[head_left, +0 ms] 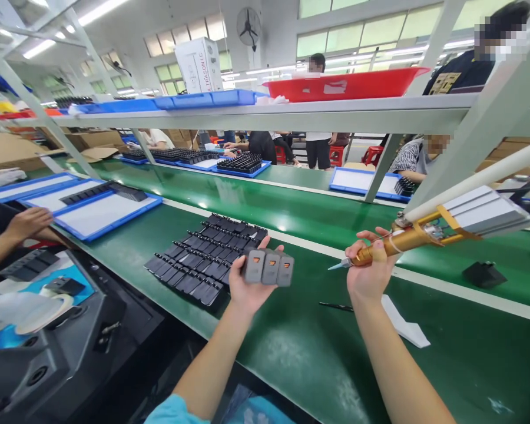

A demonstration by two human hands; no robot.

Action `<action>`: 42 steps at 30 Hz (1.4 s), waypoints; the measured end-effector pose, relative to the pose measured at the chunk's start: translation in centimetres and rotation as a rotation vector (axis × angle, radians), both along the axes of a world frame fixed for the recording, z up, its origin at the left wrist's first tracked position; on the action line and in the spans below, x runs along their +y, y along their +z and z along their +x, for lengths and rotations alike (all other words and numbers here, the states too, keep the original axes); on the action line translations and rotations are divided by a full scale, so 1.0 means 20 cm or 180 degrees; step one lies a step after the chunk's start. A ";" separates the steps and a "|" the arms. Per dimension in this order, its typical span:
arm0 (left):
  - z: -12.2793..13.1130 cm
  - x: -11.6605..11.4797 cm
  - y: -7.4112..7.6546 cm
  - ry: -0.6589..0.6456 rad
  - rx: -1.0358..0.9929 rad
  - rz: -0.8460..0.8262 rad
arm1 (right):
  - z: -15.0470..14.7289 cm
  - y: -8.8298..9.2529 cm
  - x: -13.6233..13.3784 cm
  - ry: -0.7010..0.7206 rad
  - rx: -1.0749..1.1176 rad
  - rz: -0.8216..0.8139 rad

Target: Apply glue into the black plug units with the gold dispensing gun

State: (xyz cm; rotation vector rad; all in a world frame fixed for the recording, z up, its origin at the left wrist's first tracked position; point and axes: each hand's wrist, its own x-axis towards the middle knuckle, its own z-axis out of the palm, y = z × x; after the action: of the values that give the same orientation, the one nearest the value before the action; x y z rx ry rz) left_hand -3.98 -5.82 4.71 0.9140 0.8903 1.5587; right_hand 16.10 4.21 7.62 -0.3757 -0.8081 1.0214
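My left hand (242,294) is closed around a row of three small dark grey plastic housings (268,268), each bearing an orange mark, held up over the green worktop. In my right hand (373,274) is a gold-coloured glue dispensing gun (413,240), gripped round its barrel. Its pale blue needle tip points left toward the housings, with a gap between them. Behind my left hand, several rows of black plastic parts (198,250) lie flat on the worktop. A thin black stick-like tool (334,306) and a folded white paper (404,323) rest near my right wrist.
A co-worker's hand (29,225) is at the left, beside blue-rimmed trays (99,224). A black block (484,274) sits at the right. Overhead runs a shelf (291,118) carrying a red tray (348,84); its post slants down at the right. Dark machinery (83,341) stands lower left.
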 end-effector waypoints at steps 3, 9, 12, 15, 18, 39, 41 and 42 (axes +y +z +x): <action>0.05 -0.13 0.03 -0.0107 -0.1015 0.0249 | 0.00 0.00 0.01 -0.0048 -0.0030 -0.0016; 0.06 -0.22 0.03 -0.0224 -0.1677 0.0554 | 0.01 0.00 0.01 -0.0076 -0.0026 -0.0013; 0.05 -0.24 0.03 -0.0185 -0.1626 0.0621 | 0.01 0.00 0.01 -0.0089 -0.0054 0.0005; 0.05 -0.25 0.02 -0.0153 -0.1487 0.0731 | 0.01 0.00 0.02 -0.0094 -0.0061 0.0027; 0.05 -0.27 0.03 -0.0057 -0.1320 0.0803 | 0.01 0.00 0.02 -0.0112 -0.0075 0.0031; 0.07 -0.27 0.05 0.0014 -0.1065 0.1008 | 0.02 -0.01 0.03 -0.0142 -0.0116 0.0034; 0.07 -0.28 0.05 0.0017 -0.1041 0.0981 | 0.02 -0.01 0.03 -0.0132 -0.0110 0.0037; 0.07 -0.28 0.05 0.0013 -0.1042 0.0971 | 0.02 -0.01 0.03 -0.0130 -0.0112 0.0036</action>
State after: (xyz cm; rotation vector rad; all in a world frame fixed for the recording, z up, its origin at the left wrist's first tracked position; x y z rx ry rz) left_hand -2.60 -11.33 5.78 0.8331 0.4296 1.8148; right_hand 16.56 4.78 7.50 -0.4002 -0.8343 0.9740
